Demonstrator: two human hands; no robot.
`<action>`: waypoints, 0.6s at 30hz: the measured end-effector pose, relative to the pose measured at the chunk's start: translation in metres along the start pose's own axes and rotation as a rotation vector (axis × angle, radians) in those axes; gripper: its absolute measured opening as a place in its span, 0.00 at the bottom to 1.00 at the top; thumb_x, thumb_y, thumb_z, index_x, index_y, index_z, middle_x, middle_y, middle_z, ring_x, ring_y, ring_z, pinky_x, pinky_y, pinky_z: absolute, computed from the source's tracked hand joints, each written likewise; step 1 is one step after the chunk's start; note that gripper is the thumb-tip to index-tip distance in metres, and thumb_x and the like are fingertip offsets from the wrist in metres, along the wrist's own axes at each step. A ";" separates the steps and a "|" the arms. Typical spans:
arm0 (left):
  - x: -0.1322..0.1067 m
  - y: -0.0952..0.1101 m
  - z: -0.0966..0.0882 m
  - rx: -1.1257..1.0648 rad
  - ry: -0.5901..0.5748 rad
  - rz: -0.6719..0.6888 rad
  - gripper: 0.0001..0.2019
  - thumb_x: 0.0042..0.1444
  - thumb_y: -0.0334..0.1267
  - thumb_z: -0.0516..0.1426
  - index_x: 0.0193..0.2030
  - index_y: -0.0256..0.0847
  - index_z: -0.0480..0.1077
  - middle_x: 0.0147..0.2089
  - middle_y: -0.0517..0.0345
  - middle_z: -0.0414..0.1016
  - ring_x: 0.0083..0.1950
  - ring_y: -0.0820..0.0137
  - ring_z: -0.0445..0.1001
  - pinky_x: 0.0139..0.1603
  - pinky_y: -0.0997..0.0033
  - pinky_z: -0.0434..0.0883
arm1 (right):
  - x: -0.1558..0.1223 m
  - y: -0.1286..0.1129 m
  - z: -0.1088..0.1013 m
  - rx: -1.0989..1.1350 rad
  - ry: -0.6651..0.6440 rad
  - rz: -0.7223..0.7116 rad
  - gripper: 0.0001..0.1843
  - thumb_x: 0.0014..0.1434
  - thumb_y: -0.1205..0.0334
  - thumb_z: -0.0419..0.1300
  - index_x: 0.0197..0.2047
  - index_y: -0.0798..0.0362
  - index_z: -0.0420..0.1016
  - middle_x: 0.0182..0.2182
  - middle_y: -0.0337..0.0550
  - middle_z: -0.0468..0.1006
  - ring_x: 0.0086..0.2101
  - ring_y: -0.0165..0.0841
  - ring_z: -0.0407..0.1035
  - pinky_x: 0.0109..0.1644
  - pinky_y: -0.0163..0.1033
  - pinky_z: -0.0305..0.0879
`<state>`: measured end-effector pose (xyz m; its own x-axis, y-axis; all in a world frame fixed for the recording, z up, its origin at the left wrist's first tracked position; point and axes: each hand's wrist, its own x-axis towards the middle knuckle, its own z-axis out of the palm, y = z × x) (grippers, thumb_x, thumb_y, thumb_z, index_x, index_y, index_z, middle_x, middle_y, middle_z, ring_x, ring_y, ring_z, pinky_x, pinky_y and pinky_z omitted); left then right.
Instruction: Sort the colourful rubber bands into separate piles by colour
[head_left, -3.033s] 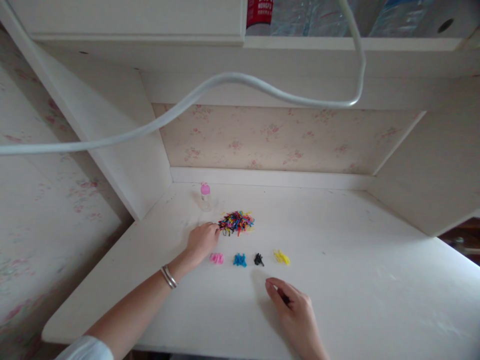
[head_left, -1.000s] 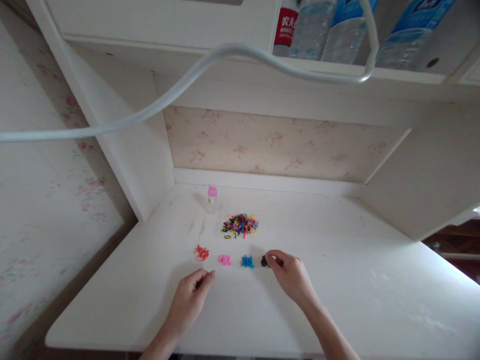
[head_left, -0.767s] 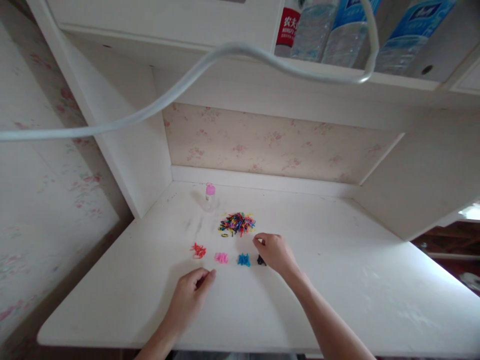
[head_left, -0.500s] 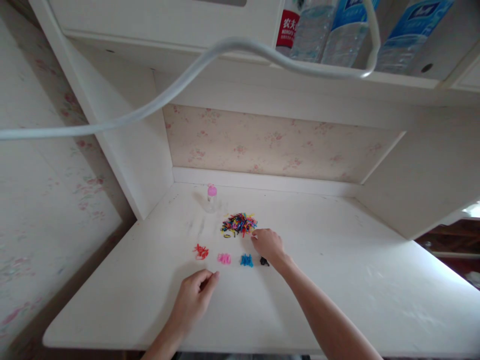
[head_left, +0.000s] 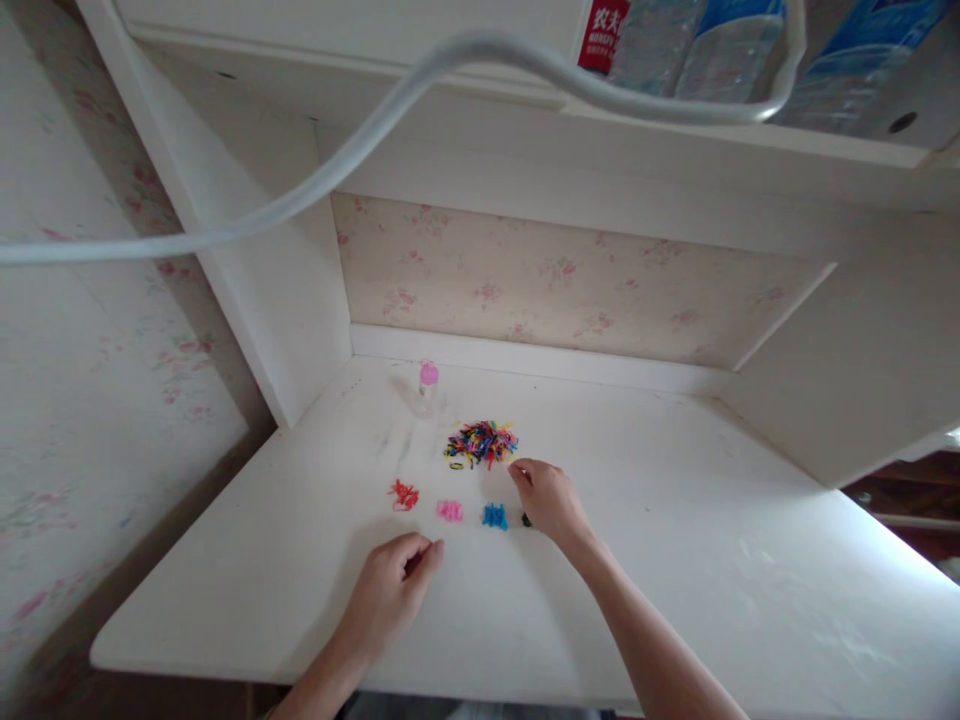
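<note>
Head cam: I log R hand (head_left: 549, 500) at near-right edge of mixed band pile (head_left: 481, 441), thumb & index tips together; can't tell if anything's pinched. L hand (head_left: 394, 580) curled nr pink bands (head_left: 450, 511), thumb to index, contents unclear. Row on tbl (head_left: 712, 600), L–R: red bands (head_left: 405, 495), pink, blue bands (head_left: 495, 516), black bands (head_left: 526, 520) (part hidden by R hand). Pink-cap btl (head_left: 427, 388) upright, behind-left of pile.
</note>
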<state>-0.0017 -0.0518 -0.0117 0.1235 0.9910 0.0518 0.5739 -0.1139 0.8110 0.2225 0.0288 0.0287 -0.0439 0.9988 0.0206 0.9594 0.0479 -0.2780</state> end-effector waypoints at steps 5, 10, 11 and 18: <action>0.000 0.001 0.001 -0.014 0.009 -0.003 0.21 0.60 0.51 0.47 0.21 0.40 0.59 0.20 0.65 0.58 0.24 0.75 0.59 0.26 0.76 0.55 | -0.027 -0.030 0.013 0.077 0.031 -0.127 0.20 0.66 0.56 0.44 0.34 0.49 0.76 0.33 0.39 0.79 0.32 0.29 0.70 0.32 0.30 0.53; 0.000 0.000 0.003 -0.011 0.020 -0.004 0.21 0.60 0.50 0.47 0.21 0.40 0.61 0.20 0.64 0.59 0.24 0.74 0.59 0.25 0.76 0.55 | -0.035 -0.055 0.035 0.031 0.034 -0.206 0.17 0.65 0.59 0.46 0.33 0.48 0.75 0.33 0.38 0.79 0.31 0.30 0.71 0.31 0.31 0.52; 0.000 0.000 0.003 -0.010 0.020 -0.001 0.21 0.60 0.50 0.47 0.21 0.40 0.61 0.20 0.64 0.59 0.24 0.74 0.59 0.25 0.76 0.55 | -0.035 -0.057 0.037 0.015 0.029 -0.207 0.17 0.65 0.60 0.46 0.33 0.48 0.75 0.33 0.38 0.79 0.31 0.30 0.71 0.30 0.31 0.52; 0.001 0.002 0.001 0.020 0.006 0.002 0.21 0.60 0.50 0.46 0.22 0.40 0.62 0.20 0.63 0.61 0.24 0.74 0.61 0.26 0.76 0.57 | -0.037 -0.057 0.034 -0.011 -0.006 -0.257 0.17 0.64 0.61 0.47 0.30 0.49 0.74 0.31 0.38 0.79 0.31 0.30 0.72 0.29 0.31 0.52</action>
<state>0.0001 -0.0512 -0.0108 0.1199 0.9912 0.0569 0.5900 -0.1173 0.7988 0.1599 -0.0102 0.0108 -0.2886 0.9538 0.0832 0.9194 0.3003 -0.2542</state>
